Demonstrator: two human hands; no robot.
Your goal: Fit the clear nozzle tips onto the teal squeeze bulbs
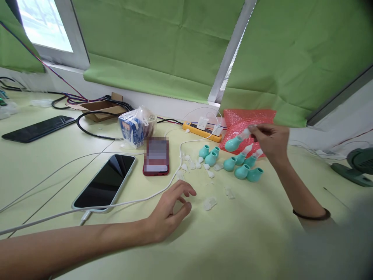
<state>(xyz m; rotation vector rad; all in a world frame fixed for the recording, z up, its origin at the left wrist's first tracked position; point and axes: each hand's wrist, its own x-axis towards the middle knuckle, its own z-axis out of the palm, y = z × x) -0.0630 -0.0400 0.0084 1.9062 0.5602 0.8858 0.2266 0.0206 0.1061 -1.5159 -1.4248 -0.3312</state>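
Note:
My right hand (271, 142) pinches the clear nozzle of a teal bulb syringe (233, 144), holding it tilted with its bulb down to the left. Below it stand several teal rubber bulbs (241, 172) with open necks. Two more bulbs (250, 161) behind them carry clear nozzles. My left hand (171, 210) hovers low over the table or rests on it, fingers bent and apart, with nothing between them. Small white tips (207, 167) lie scattered beyond its fingertips. To its right are clear plastic pieces (210, 203).
A red bubble-wrap bag (244, 120) lies behind the bulbs, beside a yellow power strip (201, 131). Left of them are a red-cased phone (156, 157), a charging phone (105, 182), a bagged blue box (132, 130) and a cardboard box (100, 111). A white cable (163, 189) crosses the table.

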